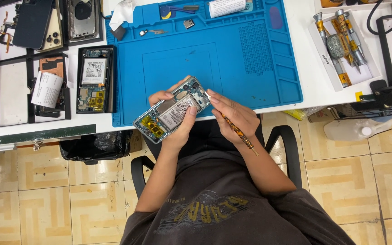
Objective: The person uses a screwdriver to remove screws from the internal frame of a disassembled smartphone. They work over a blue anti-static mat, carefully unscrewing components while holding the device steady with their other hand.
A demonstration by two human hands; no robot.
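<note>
The dark shirt (232, 204) with a faded print fills the bottom of the view, above a black chair (282, 149) on tan patterned floor tiles (32, 199). Both forearms rise from it toward the blue mat (232, 50), which covers the white bench (314, 86).

The opened phone (172, 110) is held in the air over the mat's near edge, tilted, its back off so the grey battery, yellow flex parts and small boards show. The left hand (178, 119) grips it from below: the thumb lies across the battery and the fingertips wrap round the far edge. The right hand (233, 113) is closed round a thin orange-patterned screwdriver (237, 132), held like a pen; its tip meets the phone's upper right corner, while the handle sticks out below the hand, off the mat.

Left of the mat, just beside it, a second opened phone (95, 79) lies in a black tray (112, 81). Further left sit more black trays with a paper roll (46, 88), and beyond them a dark phone (32, 22) and a camera-side back cover (82, 18). On the mat's far edge lie a white cylinder (227, 7) and small parts. Right of the mat a white tray (327, 68) holds several screwdrivers (343, 43). A green ruler (46, 134) lies at the bench's near edge, left of the mat.
</note>
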